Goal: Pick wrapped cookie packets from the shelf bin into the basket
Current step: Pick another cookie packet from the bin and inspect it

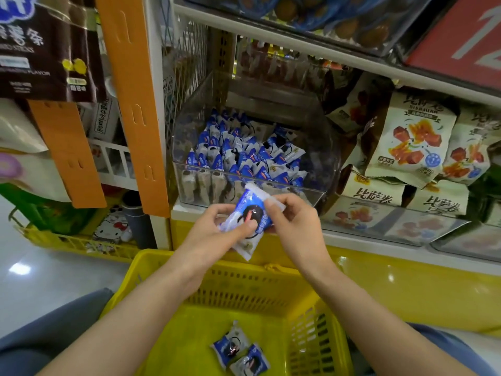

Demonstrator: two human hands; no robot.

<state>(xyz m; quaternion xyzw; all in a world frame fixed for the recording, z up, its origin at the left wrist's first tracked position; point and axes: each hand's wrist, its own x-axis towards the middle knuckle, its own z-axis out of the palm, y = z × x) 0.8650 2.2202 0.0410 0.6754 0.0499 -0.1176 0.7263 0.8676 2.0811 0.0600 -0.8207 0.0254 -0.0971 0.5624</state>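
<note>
In the head view, a blue and white wrapped cookie packet (248, 215) is held between both hands just above centre of the frame, in front of the lower edge of the clear shelf bin (320, 198). The left hand (214, 232) is closed around the packet's lower left part, with the thumb pressed across its printed face and the other fingers curled beneath it. The right hand (294, 221) is pinched on the crimped upper end of the same packet, thumb and forefinger together on the wrapper. A second pale wrapper end is seen hanging below the left hand; whether it belongs to another packet cannot be told.

Behind the hands, at the centre of the frame, the bin is seen partly filled with a heap of similar packets (238, 153), most of them standing on end in blue and white wrappers. To the right of the bin, cream snack bags (409, 139) with red and orange printing are stacked on the same shelf. At the upper left, a dark brown bag (48, 50) is hung beside an orange strip (132, 104).

At the bottom centre, the yellow basket (311, 335) is placed below the hands, between the two forearms. Two cookie packets (240, 351) lie on its floor, touching each other, near the lower middle of the frame
</note>
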